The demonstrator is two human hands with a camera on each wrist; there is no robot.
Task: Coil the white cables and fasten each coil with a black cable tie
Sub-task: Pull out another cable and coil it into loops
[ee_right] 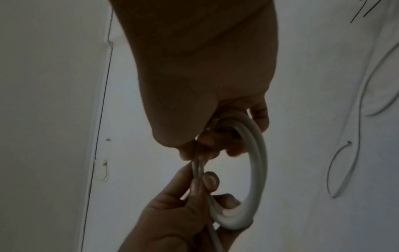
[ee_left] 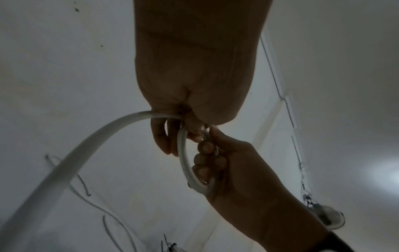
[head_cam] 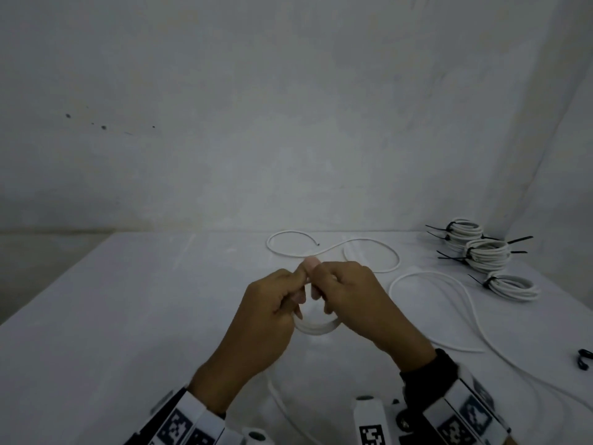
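Note:
In the head view my two hands meet above the middle of the white table (head_cam: 128, 300), holding a small coil of white cable (head_cam: 316, 328) between them. My left hand (head_cam: 272, 303) grips the coil's top with curled fingers and thumb. Against it, my right hand (head_cam: 349, 290) pinches the same coil. The left wrist view has the coil (ee_left: 185, 163) edge-on under my left hand (ee_left: 194, 95), and a cable tail (ee_left: 64, 162) runs off to the lower left. Two turns of the coil (ee_right: 257, 162) lie side by side in the right wrist view. No tie is on this coil.
Three coils fastened with black ties (head_cam: 487, 255) are stacked at the back right. Loose white cables lie behind my hands (head_cam: 333, 248) and to the right (head_cam: 449, 284). A black tie (head_cam: 584, 359) sits at the right edge. A wall stands behind the table.

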